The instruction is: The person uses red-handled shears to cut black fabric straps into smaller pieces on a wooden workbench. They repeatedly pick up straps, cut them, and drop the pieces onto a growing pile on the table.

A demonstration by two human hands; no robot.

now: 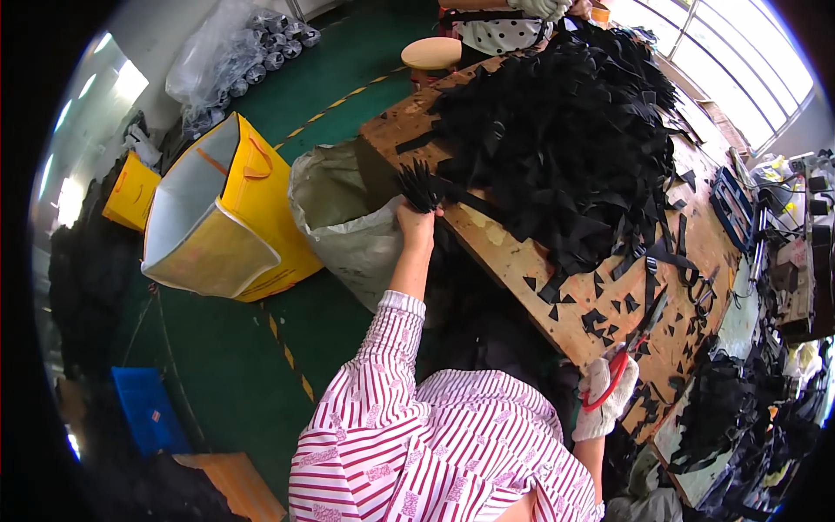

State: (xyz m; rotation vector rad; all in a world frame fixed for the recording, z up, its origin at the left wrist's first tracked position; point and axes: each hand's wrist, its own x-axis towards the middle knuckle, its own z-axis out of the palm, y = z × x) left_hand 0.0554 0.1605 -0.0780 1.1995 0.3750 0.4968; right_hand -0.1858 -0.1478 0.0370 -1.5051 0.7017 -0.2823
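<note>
My left hand (418, 221) is bare and closed round a bundle of black fabric pieces (419, 184), whose ends fan out above my fingers. It is at the table's left edge, over the rim of an open pale woven sack (365, 228). In a white knit glove, my right hand (604, 393) grips scissors (616, 378) with red handles near the table's front edge. Their dark blades point up and away, over small black scraps (600, 324). A large heap of black fabric pieces (557, 139) covers much of the wooden table (509, 265) between and beyond my hands.
A tall open yellow bag (283, 217) stands on the green floor left of the sack. A round stool (431, 54) is beyond the table's far left corner. Across the heap, another person's gloved hand (544, 8) shows. A blue tray (731, 209) lies along the table's right side.
</note>
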